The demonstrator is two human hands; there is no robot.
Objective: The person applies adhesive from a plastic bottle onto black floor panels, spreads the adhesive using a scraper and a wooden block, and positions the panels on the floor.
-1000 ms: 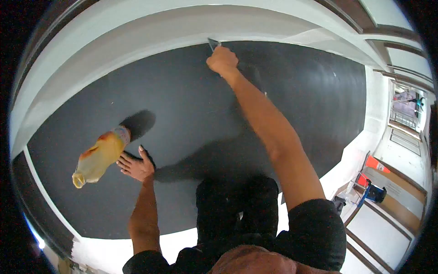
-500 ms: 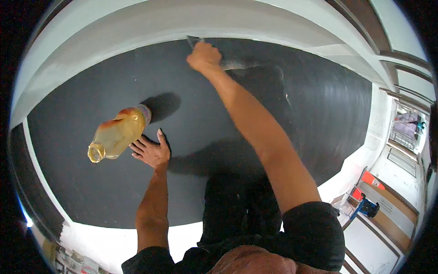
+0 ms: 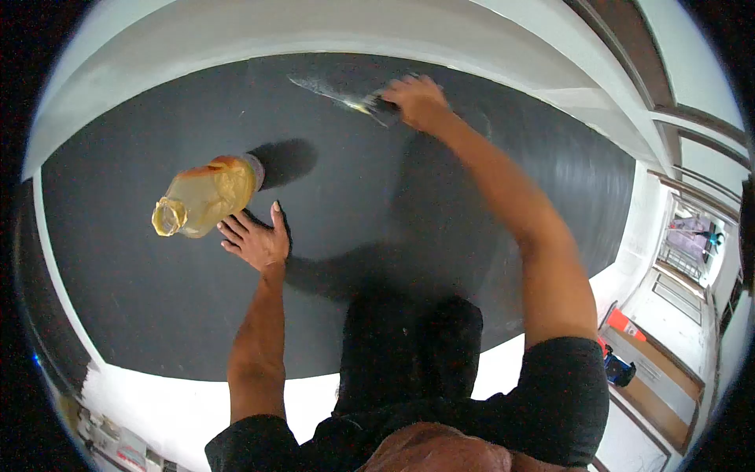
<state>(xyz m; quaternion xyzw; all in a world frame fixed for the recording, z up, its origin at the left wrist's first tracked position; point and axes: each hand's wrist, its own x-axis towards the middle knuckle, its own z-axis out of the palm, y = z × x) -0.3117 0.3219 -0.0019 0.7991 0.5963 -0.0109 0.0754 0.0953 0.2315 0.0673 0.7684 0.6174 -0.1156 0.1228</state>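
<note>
Right hand sweeps farther from the bottle, its hold too blurred to tell; nudging left hand, spread and empty, could topple that bottle.

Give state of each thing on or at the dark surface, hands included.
Bottle: upright, uncapped, stained yellow-orange inside
Left hand: palm down, fingers spread, beside the bottle
Right hand: fingers curled, blurred; grip unclear
Pale streak: smeared beside the right hand
Dark surface: scuffed, marked by the streak
</note>
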